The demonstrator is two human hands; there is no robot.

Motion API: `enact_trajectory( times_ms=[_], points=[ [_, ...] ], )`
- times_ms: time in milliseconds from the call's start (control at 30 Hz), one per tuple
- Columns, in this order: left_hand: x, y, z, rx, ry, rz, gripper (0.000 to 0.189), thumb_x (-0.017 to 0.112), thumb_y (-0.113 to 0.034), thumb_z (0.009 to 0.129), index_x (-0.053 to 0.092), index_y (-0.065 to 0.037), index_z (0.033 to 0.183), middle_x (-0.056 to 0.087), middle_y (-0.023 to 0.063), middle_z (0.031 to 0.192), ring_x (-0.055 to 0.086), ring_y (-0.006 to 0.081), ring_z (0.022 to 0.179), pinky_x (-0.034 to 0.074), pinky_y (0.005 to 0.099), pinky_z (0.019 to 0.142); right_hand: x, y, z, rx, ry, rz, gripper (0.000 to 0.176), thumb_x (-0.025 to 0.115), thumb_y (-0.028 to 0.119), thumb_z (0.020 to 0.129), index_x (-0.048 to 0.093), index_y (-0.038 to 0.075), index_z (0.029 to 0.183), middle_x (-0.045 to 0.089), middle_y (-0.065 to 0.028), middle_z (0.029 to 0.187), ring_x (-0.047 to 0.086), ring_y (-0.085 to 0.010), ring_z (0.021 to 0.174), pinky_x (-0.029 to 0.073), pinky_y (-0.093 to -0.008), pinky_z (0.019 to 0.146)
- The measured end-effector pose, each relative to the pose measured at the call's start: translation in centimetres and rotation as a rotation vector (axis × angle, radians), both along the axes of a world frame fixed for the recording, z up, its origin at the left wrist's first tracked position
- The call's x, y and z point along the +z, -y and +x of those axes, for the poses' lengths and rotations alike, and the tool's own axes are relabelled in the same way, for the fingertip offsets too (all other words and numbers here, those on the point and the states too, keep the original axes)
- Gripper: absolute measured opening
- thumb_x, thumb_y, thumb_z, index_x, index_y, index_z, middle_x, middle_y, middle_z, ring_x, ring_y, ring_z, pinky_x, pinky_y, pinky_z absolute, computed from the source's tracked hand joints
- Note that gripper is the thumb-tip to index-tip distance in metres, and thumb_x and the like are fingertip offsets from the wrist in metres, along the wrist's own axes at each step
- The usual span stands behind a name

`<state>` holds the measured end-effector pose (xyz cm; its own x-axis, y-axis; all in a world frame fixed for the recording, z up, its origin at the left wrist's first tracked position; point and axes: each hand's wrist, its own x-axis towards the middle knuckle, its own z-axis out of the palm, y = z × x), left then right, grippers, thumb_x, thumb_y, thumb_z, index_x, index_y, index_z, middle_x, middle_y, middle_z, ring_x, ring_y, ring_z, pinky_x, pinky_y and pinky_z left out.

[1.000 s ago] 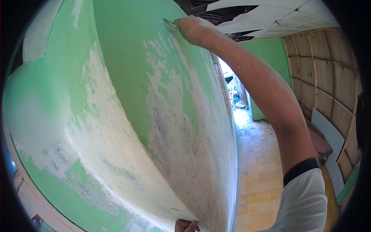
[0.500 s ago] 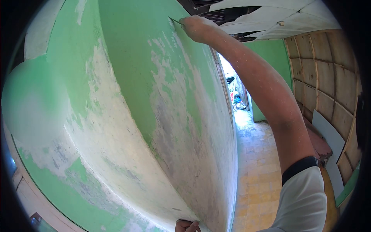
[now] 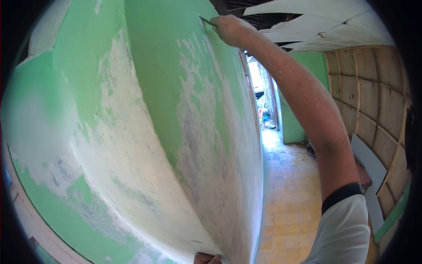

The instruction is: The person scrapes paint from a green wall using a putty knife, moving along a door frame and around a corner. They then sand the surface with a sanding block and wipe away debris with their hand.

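High on the wall, my right hand [image 3: 231,30] is closed round a thin scraper [image 3: 206,21], whose blade touches the green paint near the ceiling. Pale patches and streaks run down the green wall [image 3: 149,66] below and beside it, on both sides of a vertical corner edge. At the bottom of the view my left hand [image 3: 207,258] shows only in part, its fingers bent against the lower wall by the corner. What it holds, if anything, is hidden.
A ceiling [image 3: 307,20] with dark broken gaps hangs above. Beyond the wall lie a bright doorway [image 3: 259,83] and a yellow tiled floor [image 3: 290,198]. At the right stand a wood-framed partition [image 3: 367,83] and a leaning grey panel [image 3: 367,154].
The view has shifted slightly. The scraper remains against the upper wall in my right hand, and a little more pale surface shows by its blade. My left hand sits slightly lower in view.
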<state>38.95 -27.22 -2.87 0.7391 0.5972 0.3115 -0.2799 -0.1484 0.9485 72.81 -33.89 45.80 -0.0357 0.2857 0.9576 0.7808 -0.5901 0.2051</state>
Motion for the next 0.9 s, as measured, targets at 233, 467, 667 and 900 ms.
enact_trajectory(
  times_ms=[233, 467, 667, 900],
  points=[
    [0.3, 0.4, 0.0, -0.013, 0.026, -0.054, 0.043, 0.062, -0.026, 0.085, 0.056, -0.004, 0.048, 0.037, -0.0057, 0.038, 0.028, 0.0038, 0.035, 0.018, 0.0256, 0.036, -0.2, 0.5, 0.1, -0.025, 0.030, 0.010, 0.022, 0.044, 0.016, 0.089, 0.057, 0.005, 0.104, 0.062, -0.0208, 0.086, 0.062, -0.0354, 0.082, 0.048, -0.0445, 0.075],
    [0.4, 0.1, -0.1, -0.008, 0.009, -0.031, 0.044, 0.062, -0.030, 0.085, 0.058, -0.004, 0.050, 0.038, -0.0050, 0.038, 0.030, 0.0046, 0.036, 0.020, 0.0254, 0.036, 0.2, -0.2, -0.2, 0.002, 0.028, 0.040, 0.022, 0.044, 0.015, 0.089, 0.058, 0.004, 0.102, 0.063, -0.0207, 0.089, 0.061, -0.0361, 0.085, 0.048, -0.0437, 0.075],
    [0.7, 0.2, -0.3, -0.060, -0.011, 0.015, 0.042, 0.062, -0.029, 0.085, 0.059, -0.004, 0.051, 0.039, -0.0040, 0.041, 0.033, 0.0062, 0.039, 0.023, 0.0255, 0.038, 0.1, 0.7, -0.8, -0.047, -0.033, -0.006, 0.024, 0.046, 0.015, 0.088, 0.057, 0.003, 0.104, 0.062, -0.0224, 0.091, 0.061, -0.0369, 0.088, 0.047, -0.0446, 0.077],
    [0.5, 0.1, -0.7, -0.015, -0.091, -0.003, 0.039, 0.064, -0.029, 0.084, 0.058, -0.006, 0.053, 0.039, -0.0025, 0.047, 0.035, 0.0078, 0.045, 0.028, 0.0252, 0.043, 2.1, -0.7, 0.2, 0.063, 0.004, 0.066, 0.024, 0.048, 0.016, 0.088, 0.057, 0.003, 0.106, 0.062, -0.0221, 0.091, 0.060, -0.0373, 0.088, 0.047, -0.0456, 0.077]
  ],
)
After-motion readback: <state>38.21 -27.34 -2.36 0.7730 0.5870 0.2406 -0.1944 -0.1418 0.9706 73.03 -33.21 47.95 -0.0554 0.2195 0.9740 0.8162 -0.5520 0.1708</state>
